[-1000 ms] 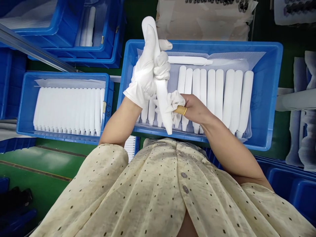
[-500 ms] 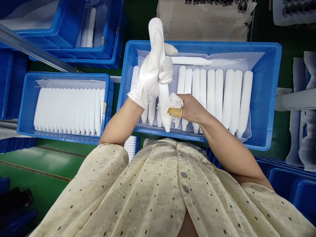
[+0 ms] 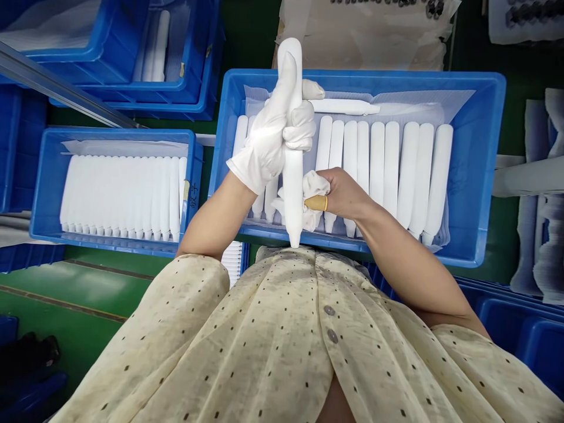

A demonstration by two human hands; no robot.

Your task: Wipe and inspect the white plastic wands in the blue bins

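Note:
My left hand (image 3: 268,132), in a white fabric glove, grips a long, tapered white moulded part (image 3: 294,188) upright above the blue crate (image 3: 352,73). My right hand (image 3: 343,194) presses a crumpled white cloth (image 3: 314,192) against the lower part of that piece. A tan finger cot (image 3: 316,202) covers one of its fingers. Below both hands, several similar white parts (image 3: 376,164) stand side by side in the crate on a white liner, and one more (image 3: 343,106) lies crosswise behind them.
To the left, a second blue crate (image 3: 44,194) is packed with white parts, and further blue crates (image 3: 145,88) sit behind it. Paper-lined trays (image 3: 361,35) hold dark items at the back. Grey foam pieces (image 3: 546,235) stand at the right, above green flooring.
The white part has swung from leaning left to nearly upright, and it has shifted right. My left hand moved with it, and the cloth now sits closer around its lower end.

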